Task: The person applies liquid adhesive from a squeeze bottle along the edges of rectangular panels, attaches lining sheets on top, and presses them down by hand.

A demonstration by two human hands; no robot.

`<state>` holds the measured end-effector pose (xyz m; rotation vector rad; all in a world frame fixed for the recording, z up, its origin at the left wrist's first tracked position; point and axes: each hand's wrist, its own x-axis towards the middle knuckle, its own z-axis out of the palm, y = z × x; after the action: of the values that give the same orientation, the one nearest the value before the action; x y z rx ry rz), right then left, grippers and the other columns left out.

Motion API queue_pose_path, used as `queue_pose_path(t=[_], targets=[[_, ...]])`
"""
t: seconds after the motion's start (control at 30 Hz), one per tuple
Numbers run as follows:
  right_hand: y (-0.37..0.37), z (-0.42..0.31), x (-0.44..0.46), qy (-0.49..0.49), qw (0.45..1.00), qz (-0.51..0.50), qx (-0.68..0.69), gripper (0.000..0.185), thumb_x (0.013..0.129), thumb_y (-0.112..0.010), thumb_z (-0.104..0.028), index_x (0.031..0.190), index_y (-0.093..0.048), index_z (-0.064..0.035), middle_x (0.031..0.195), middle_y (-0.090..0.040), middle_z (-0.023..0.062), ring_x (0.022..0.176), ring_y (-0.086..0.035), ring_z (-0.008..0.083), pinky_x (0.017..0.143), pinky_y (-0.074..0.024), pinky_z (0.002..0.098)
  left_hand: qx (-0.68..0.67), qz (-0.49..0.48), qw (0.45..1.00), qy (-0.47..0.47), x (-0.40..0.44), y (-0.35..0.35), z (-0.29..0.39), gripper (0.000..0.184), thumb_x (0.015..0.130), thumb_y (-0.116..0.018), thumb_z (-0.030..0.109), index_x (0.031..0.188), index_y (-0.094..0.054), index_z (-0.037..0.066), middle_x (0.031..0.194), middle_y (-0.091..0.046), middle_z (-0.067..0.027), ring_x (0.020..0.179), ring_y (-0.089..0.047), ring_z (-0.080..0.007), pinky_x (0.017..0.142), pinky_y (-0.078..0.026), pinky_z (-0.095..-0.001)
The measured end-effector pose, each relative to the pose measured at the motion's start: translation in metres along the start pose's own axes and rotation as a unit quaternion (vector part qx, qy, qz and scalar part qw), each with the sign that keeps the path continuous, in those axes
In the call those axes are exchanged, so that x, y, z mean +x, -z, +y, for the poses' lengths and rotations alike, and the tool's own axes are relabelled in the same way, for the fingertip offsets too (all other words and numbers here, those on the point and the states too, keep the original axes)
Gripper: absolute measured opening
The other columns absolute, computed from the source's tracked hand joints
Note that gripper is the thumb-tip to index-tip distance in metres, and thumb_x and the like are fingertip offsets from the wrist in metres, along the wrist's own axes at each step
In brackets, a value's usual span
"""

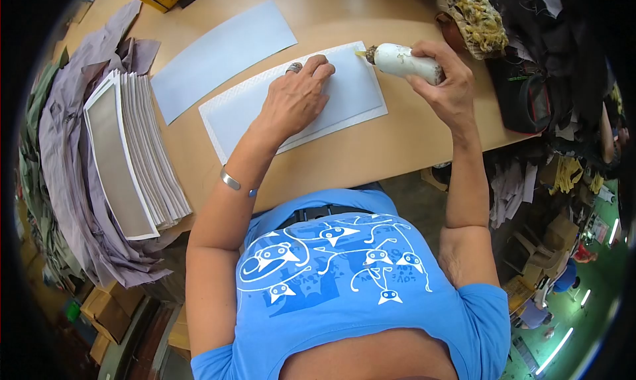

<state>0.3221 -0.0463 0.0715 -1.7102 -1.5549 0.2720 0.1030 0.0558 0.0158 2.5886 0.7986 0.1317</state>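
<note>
Squeeze bottle (405,62), white with a crusted brown neck, is held above the table (344,160) at the right end of the light-blue panel (351,82). Right hand (450,78): gripping the bottle near its base, thumb on the near side, fingers round the far side. Right forearm runs nearly straight out from the body, wrist bent so the hand turns inward. Bottle long axis roughly left-right, base slightly nearer the wearer; yellowish nozzle (360,53) points left, at the panel's far right corner. Nozzle contact: can't tell.

Left hand (298,95): back up, fingers curled, resting on the panel; can't tell if it pinches anything. Left forearm angles in from the near left. Ring on a finger, metal cuff on the forearm.

Panel lies flat on a white sheet (382,109) with a textured border. Long axis slants, left end nearer the wearer, right end farther. Second light-blue panel (222,55) lies beyond and left, near it. White-bordered stack (136,155) at the table's left, beside purplish fabric (66,141).
</note>
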Motion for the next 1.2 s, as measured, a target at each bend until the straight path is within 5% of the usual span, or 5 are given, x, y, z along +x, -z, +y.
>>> queue_pose_path(t=[1.2], targets=[[0.027,-0.018,-0.071,-0.047,0.999,-0.006,-0.011,0.032,0.06,-0.066,0.0,0.09,-0.058,-0.0031,0.09,-0.061,0.0094,0.077,-0.06,0.0224,0.067,-0.0481,0.0294,0.01,-0.024,1.0,-0.013,0.002,0.002,-0.002,0.035,0.08,-0.061,0.018,0.112,-0.049,0.012,0.122,-0.046,-0.0044,0.092,-0.058,-0.0293,0.079,-0.048,-0.0389]])
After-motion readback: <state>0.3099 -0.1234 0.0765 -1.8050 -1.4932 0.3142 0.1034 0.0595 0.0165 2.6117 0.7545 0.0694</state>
